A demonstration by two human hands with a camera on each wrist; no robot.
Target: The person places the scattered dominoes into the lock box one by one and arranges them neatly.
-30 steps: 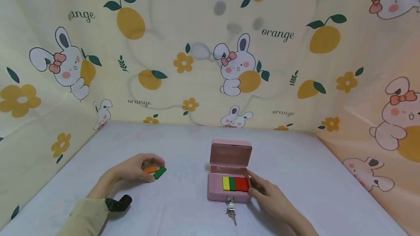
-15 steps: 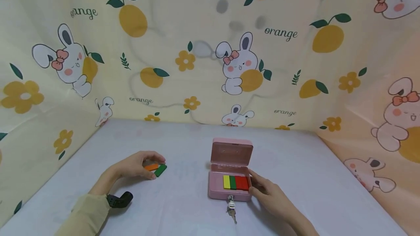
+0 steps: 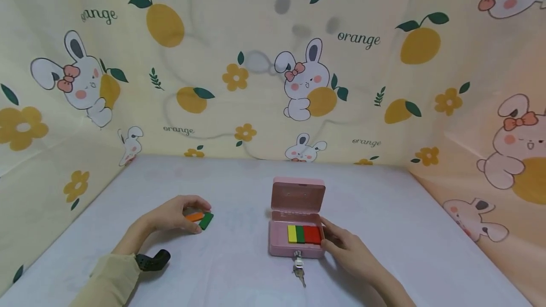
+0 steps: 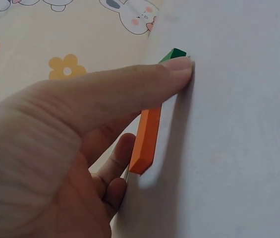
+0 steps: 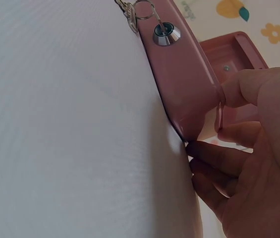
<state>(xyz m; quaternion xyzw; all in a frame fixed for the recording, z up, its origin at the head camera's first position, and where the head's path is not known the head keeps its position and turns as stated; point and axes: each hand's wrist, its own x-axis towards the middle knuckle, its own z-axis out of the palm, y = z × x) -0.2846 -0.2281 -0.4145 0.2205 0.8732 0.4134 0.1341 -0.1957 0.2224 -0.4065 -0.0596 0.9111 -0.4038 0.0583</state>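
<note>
In the head view my left hand [image 3: 171, 213] is low over the table at the left, thumb and fingertip at the two ends of a green block [image 3: 206, 221], pinching it. An orange block [image 3: 194, 217] lies beside it under the arched fingers; the left wrist view shows that orange block [image 4: 147, 141] below the thumb. My right hand [image 3: 351, 254] holds the right side of a pink cash box [image 3: 279, 250], thumb at its rim in the right wrist view. Inside the raised-lid box, a yellow block [image 3: 292, 234], a green block [image 3: 300, 234] and red blocks [image 3: 312, 234] stand in a row.
Keys [image 3: 299, 271] hang from the lock on the box front. The lid [image 3: 297, 197] leans back. A white-covered table [image 3: 239, 193] meets a printed cloth [image 3: 256, 108] at the back and sides. A black wrist device [image 3: 153, 260] sits on my left wrist.
The view has shifted slightly with the head. Both hands, the box and the blocks keep nearly the same places relative to each other.
</note>
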